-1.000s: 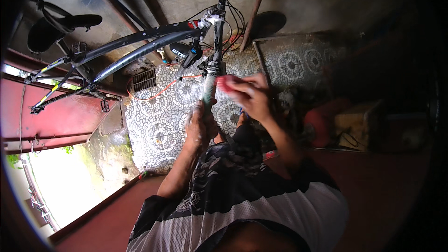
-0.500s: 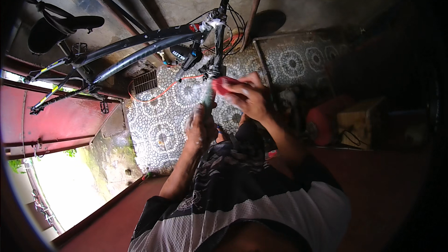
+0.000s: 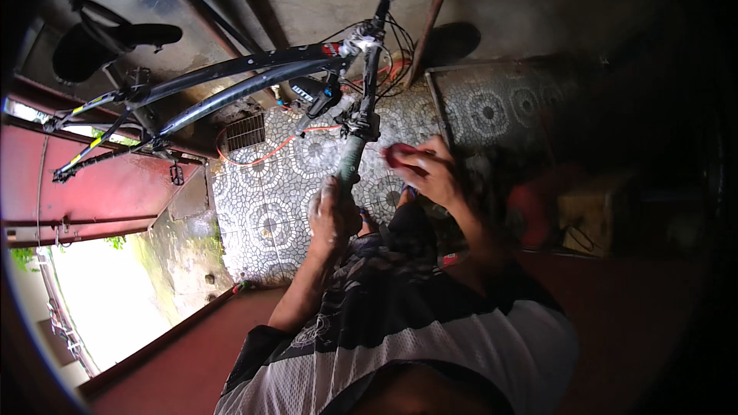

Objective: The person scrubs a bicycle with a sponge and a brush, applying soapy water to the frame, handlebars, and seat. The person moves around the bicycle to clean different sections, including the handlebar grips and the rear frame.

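Note:
My left hand [image 3: 332, 219] is wrapped round the near end of a green handlebar grip [image 3: 352, 155], with pale suds on its fingers. Held in my right hand [image 3: 435, 177] is a red scrub brush [image 3: 396, 156], its pale fringe facing the grip. A gap separates the brush from the grip. The handlebar [image 3: 370, 69] runs away from me, with suds at its middle and round the brake lever clamp. A dark bicycle frame [image 3: 238, 81] without wheels reaches left from it, and a black saddle [image 3: 77, 54] sits at the far left.
Patterned tile floor [image 3: 269, 223] lies under the bike, with a drain grate [image 3: 246, 132] and an orange hose [image 3: 284, 146]. A rusty pole [image 3: 434, 15] leans behind the handlebar. To the right stands a wooden box [image 3: 588, 215] in shadow; a red metal gate [image 3: 92, 184] is at left.
My right hand has drawn the brush off the grip, to the right and slightly down. My left hand keeps its hold, and more of the green grip shows.

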{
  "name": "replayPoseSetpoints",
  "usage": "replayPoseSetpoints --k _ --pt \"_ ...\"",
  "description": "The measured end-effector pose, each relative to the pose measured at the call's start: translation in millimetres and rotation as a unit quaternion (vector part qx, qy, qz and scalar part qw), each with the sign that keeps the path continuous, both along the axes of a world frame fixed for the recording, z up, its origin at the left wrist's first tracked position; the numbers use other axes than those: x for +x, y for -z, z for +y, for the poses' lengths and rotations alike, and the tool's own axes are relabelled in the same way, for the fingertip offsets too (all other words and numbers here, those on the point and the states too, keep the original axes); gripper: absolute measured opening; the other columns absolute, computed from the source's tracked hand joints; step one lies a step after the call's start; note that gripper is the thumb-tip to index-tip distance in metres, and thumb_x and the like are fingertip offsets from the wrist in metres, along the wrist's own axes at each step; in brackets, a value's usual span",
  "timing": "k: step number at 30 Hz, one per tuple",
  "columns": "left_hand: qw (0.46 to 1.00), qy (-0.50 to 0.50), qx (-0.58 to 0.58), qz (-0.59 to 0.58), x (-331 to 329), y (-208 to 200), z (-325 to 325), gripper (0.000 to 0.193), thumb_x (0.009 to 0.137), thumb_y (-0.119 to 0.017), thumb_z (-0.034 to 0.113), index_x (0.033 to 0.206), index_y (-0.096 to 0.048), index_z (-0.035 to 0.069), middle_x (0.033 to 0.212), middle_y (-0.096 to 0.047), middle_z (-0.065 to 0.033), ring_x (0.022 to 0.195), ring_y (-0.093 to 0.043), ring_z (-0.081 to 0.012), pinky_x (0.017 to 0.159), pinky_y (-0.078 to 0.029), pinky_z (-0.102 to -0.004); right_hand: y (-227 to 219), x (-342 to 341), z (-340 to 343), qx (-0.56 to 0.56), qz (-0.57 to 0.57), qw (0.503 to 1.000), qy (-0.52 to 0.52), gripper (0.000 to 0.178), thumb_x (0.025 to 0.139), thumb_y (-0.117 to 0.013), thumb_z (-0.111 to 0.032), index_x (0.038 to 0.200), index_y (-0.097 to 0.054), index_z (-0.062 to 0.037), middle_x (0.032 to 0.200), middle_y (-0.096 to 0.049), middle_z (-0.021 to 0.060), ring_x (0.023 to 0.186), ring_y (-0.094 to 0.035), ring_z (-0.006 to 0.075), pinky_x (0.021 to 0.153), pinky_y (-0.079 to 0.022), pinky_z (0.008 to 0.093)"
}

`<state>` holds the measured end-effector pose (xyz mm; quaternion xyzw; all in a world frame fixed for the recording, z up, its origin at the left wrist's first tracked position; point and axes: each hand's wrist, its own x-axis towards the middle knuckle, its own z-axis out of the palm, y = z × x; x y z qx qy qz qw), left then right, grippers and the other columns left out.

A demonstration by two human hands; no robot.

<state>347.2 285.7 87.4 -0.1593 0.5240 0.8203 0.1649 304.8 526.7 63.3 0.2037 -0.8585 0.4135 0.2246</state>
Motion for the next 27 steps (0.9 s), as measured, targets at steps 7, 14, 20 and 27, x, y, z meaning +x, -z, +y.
replayPoseSetpoints --k 7,14,20,27 --pt "0.977 0.035 -0.163 0.133 -4.7 81.3 -12.3 0.047 0.109 -0.047 0.033 0.136 -0.06 -0.003 0.105 -0.067 -0.0149 0.091 -0.065 -0.0228 0.077 -0.052 -0.0369 -26.6 -29.8 -22.9 -0.002 0.049 0.998 -0.05 0.035 0.079 -0.09 -0.028 0.112 -0.081 -0.0238 0.096 -0.063 0.0059 0.082 -0.066 0.022 0.068 -0.056 0.0344" --pt "0.753 0.068 -0.473 0.453 -17.3 135.3 -10.7 0.047 0.102 -0.049 0.006 0.148 -0.047 -0.004 0.134 -0.063 -0.027 0.115 -0.064 -0.0399 0.101 -0.051 -0.0435 -45.0 -49.4 -50.1 0.009 0.026 1.0 0.003 0.034 0.081 -0.088 -0.035 0.113 -0.08 -0.0263 0.098 -0.063 0.0043 0.08 -0.067 0.0205 0.07 -0.057 0.0342" --pt "0.969 0.103 -0.184 0.132 -17.4 63.2 12.6 0.055 0.113 -0.038 0.044 0.123 -0.065 -0.002 0.099 -0.065 -0.0098 0.089 -0.058 -0.0165 0.082 -0.049 -0.0318 -49.3 -54.7 -1.6 -0.029 0.046 0.998 0.014 0.03 0.083 -0.087 -0.03 0.111 -0.081 -0.0216 0.098 -0.062 0.007 0.087 -0.066 0.0227 0.074 -0.056 0.0341" --pt "0.973 0.213 -0.032 0.081 -36.9 6.8 1.2 0.045 0.111 -0.045 0.031 0.138 -0.054 -0.004 0.093 -0.069 -0.0084 0.073 -0.066 -0.0197 0.065 -0.052 -0.0323 -28.7 -132.8 -49.5 0.013 -0.024 0.999 -0.023 0.038 0.087 -0.081 -0.042 0.121 -0.074 -0.0247 0.108 -0.06 0.0072 0.091 -0.067 0.0266 0.074 -0.057 0.0378"
